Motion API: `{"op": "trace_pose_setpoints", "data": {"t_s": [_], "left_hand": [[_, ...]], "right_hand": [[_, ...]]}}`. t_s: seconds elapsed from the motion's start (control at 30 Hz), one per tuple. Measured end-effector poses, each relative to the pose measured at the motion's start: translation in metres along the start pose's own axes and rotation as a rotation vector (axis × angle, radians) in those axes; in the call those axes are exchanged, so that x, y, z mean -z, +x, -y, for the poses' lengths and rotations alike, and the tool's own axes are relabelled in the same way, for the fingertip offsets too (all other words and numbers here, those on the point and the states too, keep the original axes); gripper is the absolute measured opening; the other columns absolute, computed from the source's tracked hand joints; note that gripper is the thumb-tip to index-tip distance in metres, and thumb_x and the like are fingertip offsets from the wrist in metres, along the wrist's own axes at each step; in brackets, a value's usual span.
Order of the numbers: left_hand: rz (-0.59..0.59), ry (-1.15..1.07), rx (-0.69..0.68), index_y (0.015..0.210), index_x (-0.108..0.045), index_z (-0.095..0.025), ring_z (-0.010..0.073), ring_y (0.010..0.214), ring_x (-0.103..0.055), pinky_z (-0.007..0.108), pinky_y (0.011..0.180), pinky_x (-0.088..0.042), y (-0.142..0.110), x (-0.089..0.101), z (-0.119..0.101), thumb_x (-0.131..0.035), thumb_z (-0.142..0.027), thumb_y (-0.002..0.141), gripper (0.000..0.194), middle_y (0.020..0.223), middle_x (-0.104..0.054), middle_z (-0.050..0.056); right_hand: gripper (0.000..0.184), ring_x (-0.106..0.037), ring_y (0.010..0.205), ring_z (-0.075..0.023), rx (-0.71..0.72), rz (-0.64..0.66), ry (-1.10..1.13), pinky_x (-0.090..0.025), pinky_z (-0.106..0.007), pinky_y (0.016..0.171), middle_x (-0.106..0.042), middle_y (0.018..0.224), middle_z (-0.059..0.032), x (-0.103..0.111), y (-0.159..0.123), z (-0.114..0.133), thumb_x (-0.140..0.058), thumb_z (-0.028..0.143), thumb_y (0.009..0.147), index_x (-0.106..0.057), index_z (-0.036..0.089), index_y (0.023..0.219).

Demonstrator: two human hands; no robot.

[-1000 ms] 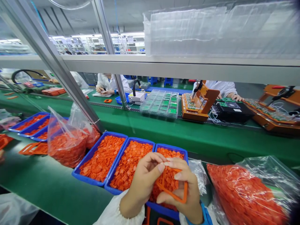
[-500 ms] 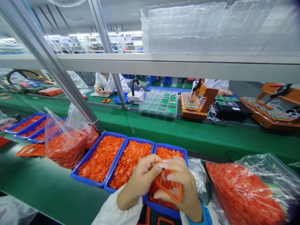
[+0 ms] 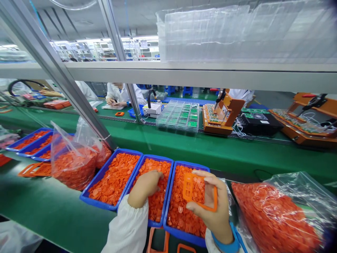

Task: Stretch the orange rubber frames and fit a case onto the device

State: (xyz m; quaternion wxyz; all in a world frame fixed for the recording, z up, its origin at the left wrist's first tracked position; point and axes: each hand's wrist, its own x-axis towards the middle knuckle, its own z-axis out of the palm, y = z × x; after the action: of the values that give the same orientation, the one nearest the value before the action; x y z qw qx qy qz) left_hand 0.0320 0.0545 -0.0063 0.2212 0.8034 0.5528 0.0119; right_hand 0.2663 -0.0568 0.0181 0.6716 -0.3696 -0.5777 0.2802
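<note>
My right hand grips an orange plastic frame by its edges, thumb below and fingers above. The frame is tilted up over the right blue tray; it has a large opening and small windows along its left side. My left hand reaches down into the middle blue tray, its fingers curled among small orange plastic pieces. Its fingertips are mostly hidden, so what they pinch does not show. The left blue tray holds rounded orange pieces.
Clear bags of orange pieces stand at left and right. More orange frames lie at the front edge. A metal post and shelf beam cross ahead. Beyond are a clear compartment box, orange fixtures and a co-worker.
My left hand has left the frame and moved left and down into the middle tray. My right hand still holds the frame, now turned to show its face. A co-worker's hands at right have gone from view.
</note>
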Motion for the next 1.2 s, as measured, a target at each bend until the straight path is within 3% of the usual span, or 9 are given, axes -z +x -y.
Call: {"op": "trace_pose_setpoints", "data": {"t_s": [0.23,0.47,0.6,0.67,0.77,0.83,1.0,1.2], "left_hand": [[0.091,0.051,0.0,0.091,-0.081,-0.024,0.0299,0.09,-0.077,0.033,0.08,-0.055,0.01,-0.009,0.006,-0.079,-0.006,0.069,0.028,0.09,-0.081,0.007],[0.051,0.033,0.01,0.089,-0.081,-0.024,0.0286,0.091,-0.077,0.033,0.083,-0.055,0.007,0.0,0.002,-0.076,-0.005,0.074,0.025,0.092,-0.082,0.007],[-0.05,-0.023,-0.038,0.112,-0.078,-0.022,0.0272,0.101,-0.075,0.036,0.093,-0.054,-0.003,0.02,-0.008,-0.071,-0.011,0.088,0.027,0.107,-0.081,0.01],[-0.194,-0.15,-0.14,0.121,-0.076,-0.023,0.0242,0.106,-0.073,0.034,0.096,-0.053,-0.012,0.031,-0.014,-0.063,-0.018,0.099,0.026,0.114,-0.079,0.009],[-0.48,-0.476,-0.352,0.115,-0.079,-0.024,0.0215,0.094,-0.071,0.031,0.086,-0.055,-0.029,0.041,-0.021,-0.064,-0.033,0.103,0.022,0.104,-0.078,0.008],[-0.587,-0.649,-0.438,0.106,-0.082,-0.023,0.02,0.083,-0.069,0.028,0.075,-0.055,-0.039,0.043,-0.025,-0.073,-0.042,0.097,0.023,0.092,-0.077,0.006],[-0.628,-0.864,-0.508,0.095,-0.083,-0.022,0.0151,0.069,-0.064,0.023,0.064,-0.05,-0.049,0.042,-0.03,-0.085,-0.055,0.083,0.036,0.076,-0.072,0.003],[-0.595,-0.96,-0.515,0.092,-0.083,-0.023,0.0164,0.077,-0.07,0.024,0.07,-0.054,-0.052,0.043,-0.036,-0.088,-0.039,0.085,0.018,0.084,-0.078,0.004]], "right_hand": [[0.065,-0.067,0.124,-0.0332,-0.029,-0.048,0.048,-0.052,-0.056,0.109,-0.067,0.131,-0.0104,0.002,0.004,0.001,-0.09,0.047,0.081,-0.052,0.034,0.133],[0.068,-0.066,0.126,-0.0308,-0.044,-0.054,0.083,-0.054,-0.049,0.107,-0.067,0.133,-0.01,0.001,0.002,-0.004,-0.093,0.042,0.08,-0.054,0.033,0.134],[0.071,-0.065,0.128,-0.0289,-0.067,-0.057,0.111,-0.054,-0.045,0.109,-0.067,0.134,-0.0088,0.002,0.002,-0.004,-0.095,0.038,0.078,-0.055,0.033,0.136],[0.071,-0.066,0.126,-0.0294,-0.072,-0.058,0.116,-0.055,-0.046,0.108,-0.067,0.134,-0.0091,0.001,0.003,-0.003,-0.095,0.039,0.077,-0.056,0.033,0.136],[0.071,-0.068,0.124,-0.0302,-0.075,-0.053,0.117,-0.058,-0.047,0.105,-0.069,0.133,-0.0095,0.0,0.004,-0.002,-0.096,0.042,0.076,-0.057,0.033,0.135],[0.071,-0.07,0.121,-0.0293,-0.068,-0.048,0.117,-0.059,-0.044,0.103,-0.069,0.133,-0.0094,-0.001,0.005,-0.004,-0.095,0.043,0.076,-0.057,0.033,0.135],[0.071,-0.073,0.116,-0.0288,0.005,-0.027,0.083,-0.062,-0.043,0.098,-0.07,0.132,-0.0109,0.0,0.006,-0.011,-0.094,0.044,0.078,-0.057,0.031,0.136],[0.072,-0.07,0.123,-0.0268,-0.047,-0.01,0.11,-0.06,-0.04,0.103,-0.07,0.133,-0.0092,-0.004,0.004,-0.008,-0.095,0.044,0.077,-0.056,0.031,0.137]]}}
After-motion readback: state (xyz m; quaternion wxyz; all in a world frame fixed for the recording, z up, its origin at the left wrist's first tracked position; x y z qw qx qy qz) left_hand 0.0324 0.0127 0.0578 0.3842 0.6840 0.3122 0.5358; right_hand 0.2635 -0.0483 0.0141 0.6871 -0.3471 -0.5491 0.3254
